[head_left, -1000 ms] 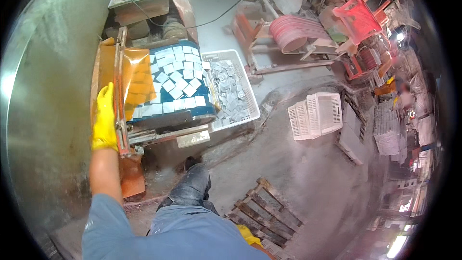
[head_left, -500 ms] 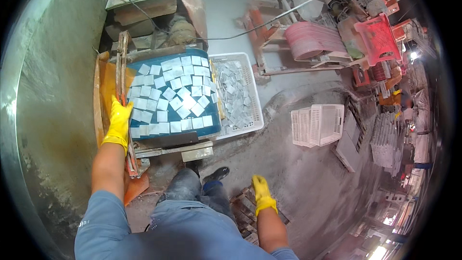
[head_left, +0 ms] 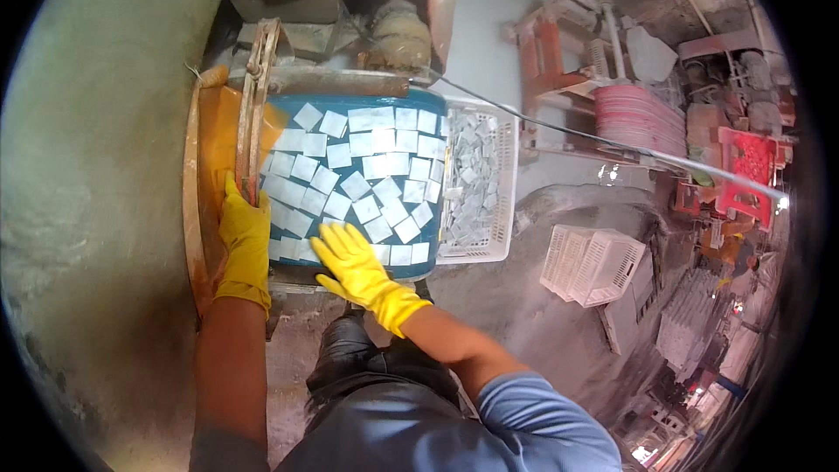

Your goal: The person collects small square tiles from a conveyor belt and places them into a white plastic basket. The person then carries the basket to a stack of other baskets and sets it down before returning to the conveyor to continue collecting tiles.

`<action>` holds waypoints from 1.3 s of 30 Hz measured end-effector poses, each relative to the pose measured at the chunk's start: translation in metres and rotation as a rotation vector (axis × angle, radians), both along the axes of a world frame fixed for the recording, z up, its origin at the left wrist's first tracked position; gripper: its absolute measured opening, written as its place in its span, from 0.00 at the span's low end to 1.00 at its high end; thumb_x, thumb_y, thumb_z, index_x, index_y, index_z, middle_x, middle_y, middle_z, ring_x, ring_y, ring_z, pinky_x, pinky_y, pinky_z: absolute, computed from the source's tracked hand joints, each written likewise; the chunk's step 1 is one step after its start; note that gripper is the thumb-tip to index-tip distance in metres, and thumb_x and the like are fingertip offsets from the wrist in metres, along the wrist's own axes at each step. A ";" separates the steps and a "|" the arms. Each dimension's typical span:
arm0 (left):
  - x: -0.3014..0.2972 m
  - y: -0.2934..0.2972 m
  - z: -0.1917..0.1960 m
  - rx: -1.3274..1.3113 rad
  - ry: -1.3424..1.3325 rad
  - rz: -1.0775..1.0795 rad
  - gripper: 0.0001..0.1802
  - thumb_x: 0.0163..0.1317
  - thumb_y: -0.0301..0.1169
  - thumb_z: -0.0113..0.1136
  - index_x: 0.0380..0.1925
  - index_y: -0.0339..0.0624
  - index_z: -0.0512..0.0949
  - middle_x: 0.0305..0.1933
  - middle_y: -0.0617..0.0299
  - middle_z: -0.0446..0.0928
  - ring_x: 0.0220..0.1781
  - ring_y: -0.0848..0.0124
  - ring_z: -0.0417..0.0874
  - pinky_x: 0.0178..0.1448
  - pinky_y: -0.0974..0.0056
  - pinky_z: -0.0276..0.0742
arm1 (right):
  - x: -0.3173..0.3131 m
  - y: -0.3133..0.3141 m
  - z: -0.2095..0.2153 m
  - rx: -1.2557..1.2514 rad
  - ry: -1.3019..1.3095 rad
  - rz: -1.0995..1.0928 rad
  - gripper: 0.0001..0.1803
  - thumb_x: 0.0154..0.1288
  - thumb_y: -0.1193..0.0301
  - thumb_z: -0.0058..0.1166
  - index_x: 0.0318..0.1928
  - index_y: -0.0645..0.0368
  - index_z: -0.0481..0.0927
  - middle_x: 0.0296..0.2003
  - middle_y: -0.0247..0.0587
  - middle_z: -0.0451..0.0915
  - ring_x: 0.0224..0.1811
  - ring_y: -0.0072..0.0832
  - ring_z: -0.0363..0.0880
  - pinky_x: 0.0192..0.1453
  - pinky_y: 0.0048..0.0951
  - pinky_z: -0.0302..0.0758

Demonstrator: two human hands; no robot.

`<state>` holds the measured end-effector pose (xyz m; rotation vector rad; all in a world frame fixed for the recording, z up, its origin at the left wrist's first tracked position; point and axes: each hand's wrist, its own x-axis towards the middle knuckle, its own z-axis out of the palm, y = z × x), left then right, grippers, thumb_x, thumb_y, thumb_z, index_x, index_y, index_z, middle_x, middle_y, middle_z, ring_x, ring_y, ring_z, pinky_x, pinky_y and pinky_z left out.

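Square pale grey stone tiles (head_left: 378, 144) lie scattered over a wet blue-green belt (head_left: 434, 277). My left hand (head_left: 245, 245), in a yellow rubber glove, is closed round the near part of a rusty upright bar (head_left: 256, 105) at the belt's left end. The bar runs between its thumb and fingers. My right hand (head_left: 354, 267), gloved the same way, is held open, fingers spread, over the row of tiles at the belt's near edge. It covers some of them; whether it touches them I cannot tell. An orange sheet (head_left: 220, 127) hangs behind the bar.
A white plastic basket (head_left: 504, 183) of smaller stone pieces stands against the belt's right end. Empty white baskets (head_left: 590, 264) sit on the floor further right. A wall (head_left: 96, 166) closes the left side. A cable (head_left: 524, 118) crosses above; pink curved pieces (head_left: 638, 122) stack beyond.
My right hand has swung up and left from beside my body to the belt, its fingers spreading. My left hand keeps its hold on the bar. The view has shifted.
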<state>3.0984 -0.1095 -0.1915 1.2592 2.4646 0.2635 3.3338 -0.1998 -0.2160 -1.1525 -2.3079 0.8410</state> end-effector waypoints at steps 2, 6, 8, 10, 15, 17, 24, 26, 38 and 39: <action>-0.013 -0.007 -0.021 0.093 0.028 -0.048 0.44 0.64 0.37 0.72 0.78 0.44 0.64 0.69 0.43 0.79 0.69 0.48 0.82 0.70 0.53 0.78 | -0.034 0.017 -0.019 -0.024 -0.062 0.149 0.42 0.64 0.56 0.68 0.75 0.58 0.71 0.77 0.57 0.65 0.80 0.55 0.60 0.84 0.60 0.53; -0.016 -0.006 -0.029 0.212 -0.163 -0.063 0.44 0.64 0.32 0.73 0.78 0.41 0.62 0.73 0.42 0.75 0.72 0.52 0.80 0.69 0.57 0.79 | -0.069 0.031 -0.057 -0.023 -0.152 0.306 0.44 0.66 0.49 0.64 0.78 0.54 0.68 0.81 0.48 0.60 0.86 0.46 0.50 0.85 0.65 0.46; -0.013 -0.004 -0.022 0.313 -0.178 -0.101 0.43 0.65 0.31 0.72 0.78 0.39 0.63 0.73 0.42 0.74 0.73 0.54 0.80 0.69 0.58 0.79 | -0.062 0.033 -0.060 0.001 -0.125 0.301 0.42 0.68 0.50 0.62 0.78 0.51 0.68 0.81 0.47 0.61 0.85 0.47 0.51 0.86 0.60 0.47; -0.012 0.001 -0.019 0.259 -0.159 -0.091 0.42 0.65 0.29 0.72 0.77 0.36 0.64 0.74 0.41 0.74 0.74 0.54 0.79 0.70 0.56 0.78 | -0.050 0.033 -0.068 0.028 -0.079 0.266 0.39 0.68 0.52 0.62 0.76 0.50 0.71 0.79 0.45 0.63 0.84 0.46 0.54 0.86 0.57 0.49; -0.045 -0.009 -0.051 0.217 -0.132 -0.116 0.41 0.66 0.31 0.71 0.76 0.35 0.64 0.74 0.43 0.74 0.74 0.52 0.78 0.72 0.58 0.75 | 0.031 0.043 -0.075 0.122 -0.028 0.219 0.32 0.65 0.58 0.64 0.69 0.49 0.80 0.73 0.44 0.73 0.77 0.48 0.67 0.82 0.51 0.61; -0.041 -0.009 -0.051 0.250 -0.204 -0.078 0.41 0.66 0.32 0.71 0.76 0.36 0.65 0.74 0.44 0.74 0.74 0.51 0.78 0.72 0.58 0.75 | 0.087 0.052 -0.057 0.139 -0.050 0.248 0.31 0.65 0.60 0.64 0.68 0.49 0.81 0.73 0.43 0.74 0.76 0.46 0.70 0.82 0.51 0.62; -0.018 -0.003 -0.021 0.224 0.000 -0.137 0.41 0.65 0.35 0.72 0.76 0.40 0.66 0.72 0.45 0.76 0.71 0.50 0.80 0.70 0.55 0.77 | 0.226 0.053 -0.060 0.188 -0.382 0.302 0.31 0.65 0.69 0.58 0.70 0.40 0.78 0.74 0.43 0.74 0.75 0.47 0.72 0.83 0.53 0.62; -0.029 -0.006 -0.035 0.228 -0.017 -0.118 0.41 0.65 0.36 0.71 0.76 0.41 0.66 0.72 0.46 0.77 0.70 0.50 0.81 0.70 0.54 0.77 | 0.252 0.047 -0.061 0.116 -0.482 0.104 0.31 0.64 0.68 0.59 0.70 0.44 0.79 0.73 0.49 0.74 0.75 0.49 0.72 0.82 0.55 0.62; -0.010 0.001 0.000 0.086 -0.021 -0.027 0.42 0.66 0.38 0.73 0.76 0.44 0.66 0.66 0.42 0.81 0.66 0.46 0.83 0.67 0.54 0.81 | 0.065 0.204 -0.001 0.192 -0.127 -0.029 0.39 0.63 0.54 0.70 0.71 0.57 0.76 0.73 0.65 0.69 0.76 0.66 0.65 0.82 0.64 0.56; -0.012 -0.001 -0.003 0.118 -0.009 -0.053 0.41 0.65 0.37 0.73 0.76 0.42 0.66 0.65 0.42 0.82 0.66 0.45 0.84 0.66 0.55 0.82 | 0.037 0.222 0.001 0.209 -0.092 0.014 0.40 0.63 0.53 0.70 0.71 0.56 0.76 0.73 0.65 0.69 0.76 0.65 0.64 0.82 0.64 0.55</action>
